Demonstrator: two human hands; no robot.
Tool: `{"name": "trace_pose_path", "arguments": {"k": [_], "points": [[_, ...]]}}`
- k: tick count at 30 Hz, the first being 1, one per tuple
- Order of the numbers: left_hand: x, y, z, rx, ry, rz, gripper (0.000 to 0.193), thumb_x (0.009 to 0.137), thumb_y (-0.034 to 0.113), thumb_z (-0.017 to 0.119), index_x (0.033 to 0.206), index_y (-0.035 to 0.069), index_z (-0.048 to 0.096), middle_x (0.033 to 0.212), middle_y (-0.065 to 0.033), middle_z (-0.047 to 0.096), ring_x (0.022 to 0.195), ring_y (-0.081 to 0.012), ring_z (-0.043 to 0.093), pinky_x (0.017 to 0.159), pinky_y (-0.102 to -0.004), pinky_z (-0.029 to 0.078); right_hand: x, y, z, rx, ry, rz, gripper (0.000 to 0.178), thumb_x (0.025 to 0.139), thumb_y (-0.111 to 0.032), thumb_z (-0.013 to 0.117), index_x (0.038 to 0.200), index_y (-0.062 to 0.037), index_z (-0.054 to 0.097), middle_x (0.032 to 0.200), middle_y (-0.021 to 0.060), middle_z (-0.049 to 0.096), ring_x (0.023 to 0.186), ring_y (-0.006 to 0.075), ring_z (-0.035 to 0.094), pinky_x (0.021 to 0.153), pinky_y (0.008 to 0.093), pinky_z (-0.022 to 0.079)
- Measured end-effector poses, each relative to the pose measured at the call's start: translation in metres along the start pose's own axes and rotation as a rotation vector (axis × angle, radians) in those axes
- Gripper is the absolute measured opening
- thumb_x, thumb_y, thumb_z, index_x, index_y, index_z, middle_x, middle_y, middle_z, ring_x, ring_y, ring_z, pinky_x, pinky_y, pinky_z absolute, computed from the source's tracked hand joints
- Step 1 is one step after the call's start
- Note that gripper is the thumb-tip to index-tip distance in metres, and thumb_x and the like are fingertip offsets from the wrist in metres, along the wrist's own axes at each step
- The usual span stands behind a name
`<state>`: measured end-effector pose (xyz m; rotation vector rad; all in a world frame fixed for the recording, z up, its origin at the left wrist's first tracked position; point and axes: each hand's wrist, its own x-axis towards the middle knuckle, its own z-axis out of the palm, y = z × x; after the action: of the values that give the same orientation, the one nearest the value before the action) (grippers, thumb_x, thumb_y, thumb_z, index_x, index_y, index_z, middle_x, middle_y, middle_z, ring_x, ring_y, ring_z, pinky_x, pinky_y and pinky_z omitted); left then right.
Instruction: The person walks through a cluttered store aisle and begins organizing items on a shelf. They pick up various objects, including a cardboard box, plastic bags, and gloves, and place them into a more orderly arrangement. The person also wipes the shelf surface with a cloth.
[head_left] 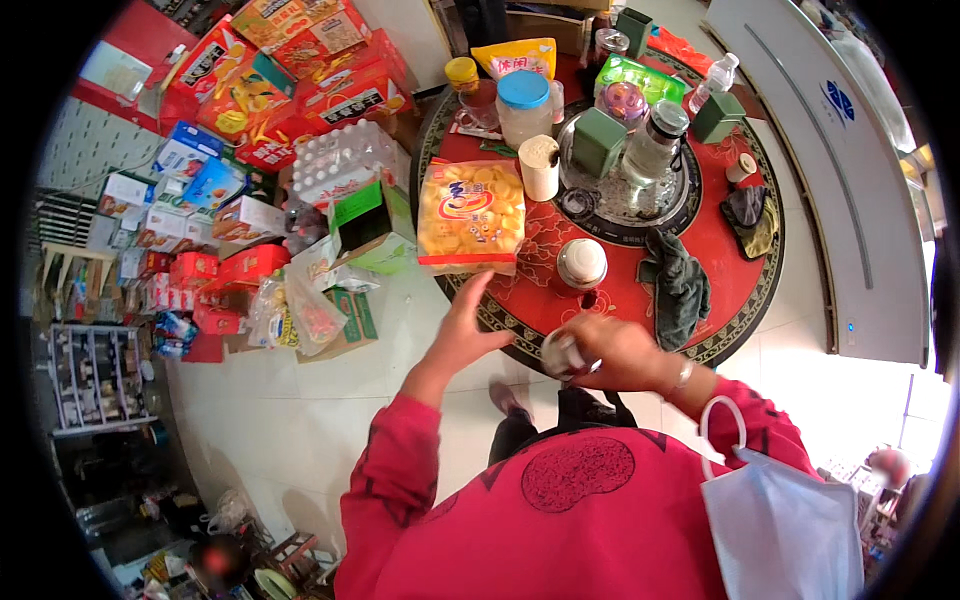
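At the front edge of the red round table, my right hand (628, 355) is closed around a small rounded white-and-silver piece (562, 356). Motion blur and the fingers hide its exact kind. My left hand (466, 328) is open, thumb and fingers spread with nothing between them, just below a clear bag of yellow puffed snacks (470, 215). Whether a fingertip touches the bag's red lower edge I cannot tell. Beyond my right hand stands an upright flask (582, 264) with a white top. A dark crumpled cloth (680, 290) lies to its right.
A glass turntable (655, 205) carries a glass kettle (655, 140) and a green box (598, 142). A cream cup (539, 168) and a blue-lidded jar (524, 110) stand behind the snack bag. Boxes and bags, including an open green carton (372, 228), crowd the left floor.
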<state>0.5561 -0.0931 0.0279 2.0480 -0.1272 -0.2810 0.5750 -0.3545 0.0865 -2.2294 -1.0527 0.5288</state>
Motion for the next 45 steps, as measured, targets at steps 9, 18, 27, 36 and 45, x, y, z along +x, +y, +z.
{"name": "trace_pose_path", "arguments": {"k": [9, 18, 27, 36, 45], "points": [[0.093, 0.006, 0.073, -0.085, 0.019, 0.334, 0.116, 0.052, 0.015, 0.079, 0.136, 0.009, 0.0, 0.135, -0.0185, 0.022, 0.126, -0.0316, 0.024, 0.104, -0.0354, 0.023, 0.023, 0.007, -0.079, -0.239, 0.349, 0.134, 0.064, 0.056, -0.009, 0.072, 0.114, -0.0088, 0.045, 0.108, 0.0111, 0.051, 0.09, 0.0286, 0.056, 0.073, 0.0332, 0.048], [0.1, -0.005, 0.082, -0.308, 0.011, 0.284, 0.111, 0.053, 0.01, 0.078, 0.134, 0.008, 0.002, 0.114, -0.0104, 0.044, 0.106, -0.0265, 0.047, 0.092, -0.0325, 0.038, 0.069, 0.016, -0.057, -0.576, -0.04, 0.178, 0.056, 0.065, -0.021, 0.067, 0.115, -0.0112, 0.043, 0.099, 0.0098, 0.051, 0.079, 0.0289, 0.058, 0.064, 0.0362, 0.048], [0.103, -0.009, 0.079, -0.208, 0.018, 0.29, 0.1, 0.053, 0.015, 0.078, 0.132, 0.009, 0.017, 0.118, -0.012, 0.043, 0.11, -0.0263, 0.045, 0.093, -0.0325, 0.037, 0.082, 0.013, -0.055, -0.599, -0.031, 0.301, 0.062, 0.062, -0.039, 0.071, 0.107, -0.0055, 0.044, 0.089, 0.0156, 0.054, 0.075, 0.0309, 0.059, 0.062, 0.0382, 0.049], [0.103, -0.011, 0.076, -0.153, -0.009, 0.264, 0.09, 0.051, 0.018, 0.079, 0.126, 0.007, 0.031, 0.121, -0.0141, 0.043, 0.113, -0.0288, 0.042, 0.097, -0.0337, 0.034, 0.091, 0.004, -0.062, -0.611, -0.178, 0.468, 0.064, 0.065, -0.039, 0.068, 0.114, -0.0053, 0.044, 0.096, 0.0157, 0.054, 0.082, 0.0317, 0.058, 0.067, 0.0394, 0.047], [0.103, -0.004, 0.072, -0.16, -0.019, 0.229, 0.085, 0.05, 0.018, 0.08, 0.122, 0.009, 0.035, 0.118, -0.0118, 0.045, 0.111, -0.0288, 0.044, 0.095, -0.0345, 0.036, 0.092, 0.007, -0.065, -0.636, -0.166, 0.502, 0.052, 0.069, -0.044, 0.064, 0.099, -0.0037, 0.048, 0.088, 0.0154, 0.059, 0.074, 0.0314, 0.059, 0.061, 0.0391, 0.047]]}}
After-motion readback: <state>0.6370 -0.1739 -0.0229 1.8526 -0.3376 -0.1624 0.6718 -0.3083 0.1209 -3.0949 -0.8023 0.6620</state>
